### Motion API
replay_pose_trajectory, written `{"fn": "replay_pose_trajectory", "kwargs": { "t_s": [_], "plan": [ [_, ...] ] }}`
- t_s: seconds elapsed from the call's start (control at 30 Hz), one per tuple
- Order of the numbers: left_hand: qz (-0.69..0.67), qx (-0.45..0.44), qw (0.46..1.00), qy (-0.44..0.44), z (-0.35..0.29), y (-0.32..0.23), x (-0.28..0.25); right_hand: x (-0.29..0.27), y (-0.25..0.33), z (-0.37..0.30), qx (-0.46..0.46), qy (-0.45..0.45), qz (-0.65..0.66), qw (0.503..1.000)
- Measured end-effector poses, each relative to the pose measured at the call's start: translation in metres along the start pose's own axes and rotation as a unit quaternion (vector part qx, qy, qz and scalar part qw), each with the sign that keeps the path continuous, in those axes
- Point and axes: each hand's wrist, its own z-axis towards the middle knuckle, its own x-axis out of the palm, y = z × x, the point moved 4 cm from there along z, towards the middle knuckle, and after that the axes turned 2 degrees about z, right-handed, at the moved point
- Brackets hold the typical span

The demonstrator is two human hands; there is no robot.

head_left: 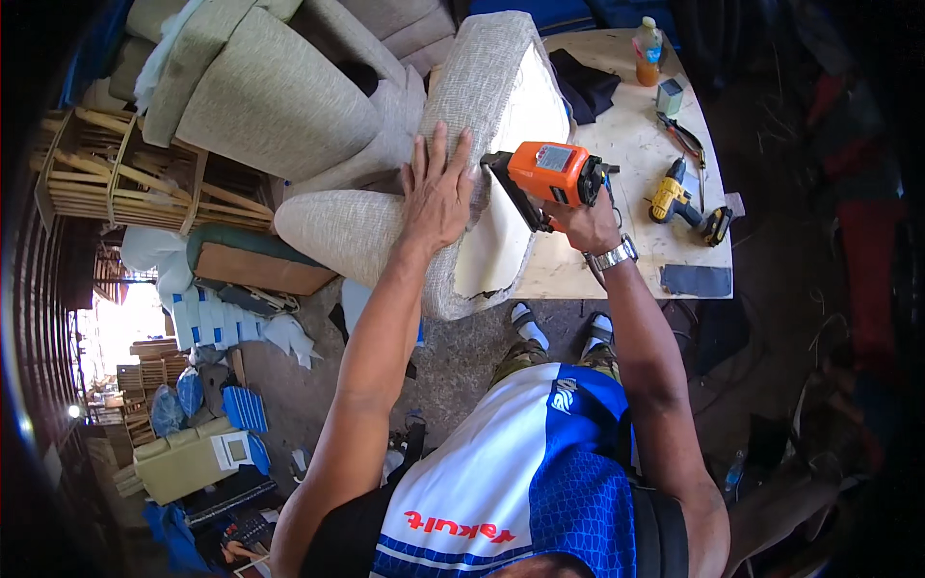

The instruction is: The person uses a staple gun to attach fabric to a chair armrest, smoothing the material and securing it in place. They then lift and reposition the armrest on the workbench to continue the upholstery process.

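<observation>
An upholstered seat piece [337, 223] in light grey woven fabric lies partly on the wooden table, its raised arm running away from me. Flat on that fabric rests my left hand [438, 193], fingers stretched out. My right hand [588, 223] is wrapped round the handle of an orange and black staple gun [551, 171]. The gun's nose meets the fabric edge, beside the open side where white lining [496, 246] shows. Whether the nose presses on the fabric or sits just off it, I cannot tell.
On the table [626, 260] to the right lie a yellow cordless drill [674, 197], pliers [686, 138], a small box [670, 96], a bottle [647, 53] and dark cloth [583, 85]. Grey sofa parts [279, 91] and wooden frames [145, 178] are stacked at the left.
</observation>
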Motion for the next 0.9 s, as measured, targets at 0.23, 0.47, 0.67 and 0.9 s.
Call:
{"fn": "replay_pose_trajectory", "kwargs": {
  "t_s": [0.23,0.47,0.67,0.9],
  "plan": [
    [-0.013,0.052,0.998,0.019,-0.009,-0.003,-0.008,-0.018,0.006,-0.015,0.013,-0.004,-0.039,0.999],
    [-0.032,0.060,0.997,0.023,-0.006,0.004,-0.010,-0.002,0.011,-0.017,-0.020,-0.007,-0.074,0.997],
    [-0.030,0.064,0.997,0.009,0.000,0.007,-0.007,0.013,-0.001,-0.023,-0.058,-0.024,-0.056,0.996],
    [-0.028,0.071,0.997,0.004,0.003,0.007,-0.005,0.017,0.003,-0.025,0.004,0.004,-0.108,0.994]
  ]
}}
